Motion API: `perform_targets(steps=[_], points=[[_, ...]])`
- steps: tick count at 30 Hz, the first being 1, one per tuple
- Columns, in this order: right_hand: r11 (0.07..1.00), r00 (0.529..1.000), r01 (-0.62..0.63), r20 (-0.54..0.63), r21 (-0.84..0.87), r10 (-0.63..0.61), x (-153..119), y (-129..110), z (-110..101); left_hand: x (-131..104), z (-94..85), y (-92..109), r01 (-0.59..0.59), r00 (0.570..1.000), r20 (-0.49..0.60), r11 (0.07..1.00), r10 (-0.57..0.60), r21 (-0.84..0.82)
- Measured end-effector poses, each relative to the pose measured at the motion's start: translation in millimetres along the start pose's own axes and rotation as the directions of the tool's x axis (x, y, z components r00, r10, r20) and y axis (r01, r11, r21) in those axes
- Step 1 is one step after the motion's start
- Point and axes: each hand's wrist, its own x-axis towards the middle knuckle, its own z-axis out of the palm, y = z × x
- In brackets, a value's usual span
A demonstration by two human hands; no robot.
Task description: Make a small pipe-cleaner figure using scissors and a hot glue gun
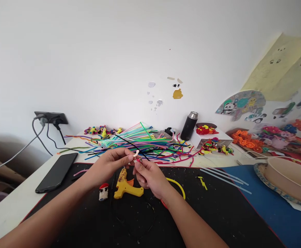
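- Two hands meet at the middle of the frame: the left hand (111, 162) pinches a short white pipe cleaner (136, 153) by one end, fingers closed on it.
- Right hand (147, 174) nips something small and reddish just below the white piece; a black stem (129, 144) runs up and left from the fingertips, though which hand holds it I cannot tell.
- White piece looks light, soft and easily bent, so I judge a fingertip hold near its end suits it best.
- Yellow glue gun (126, 186) lies on the black mat (217, 213) just beneath the hands.

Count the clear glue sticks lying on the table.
3 clear glue sticks lie side by side right of the hands, crossing from the black mat onto the blue mat. Others may be hidden among the pipe cleaners.
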Motion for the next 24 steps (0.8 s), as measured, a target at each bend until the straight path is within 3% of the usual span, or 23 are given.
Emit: perform_targets(steps=[9, 13, 18, 24], points=[[1.000, 1.000, -0.018, -0.007, -0.021, 0.018, -0.8, 0.7, 1.6, -1.9, 4.3, 0.5, -0.022, 0.999, 0.031, 1.000, 0.021, 0.018], [0.999, 1.000, 0.011, -0.024, -0.035, -0.012, -0.1, 1.4, 1.7, -1.3, 2.1, 3.2, -0.065, 0.997, -0.036, 0.986, 0.071, 0.157], [0.997, 0.994, 0.051, -0.090, -0.062, -0.057, 1.5, 5.4, 3.0, -3.4, 2.2, 0.1, -0.098, 0.968, -0.143, 0.837, 0.205, 0.539], [0.988, 0.980, 0.050, -0.182, -0.144, -0.076, 2.8, 11.3, 7.0, -6.0, 6.2, -5.5, -0.129, 0.939, -0.131, 0.680, 0.318, 0.722]])
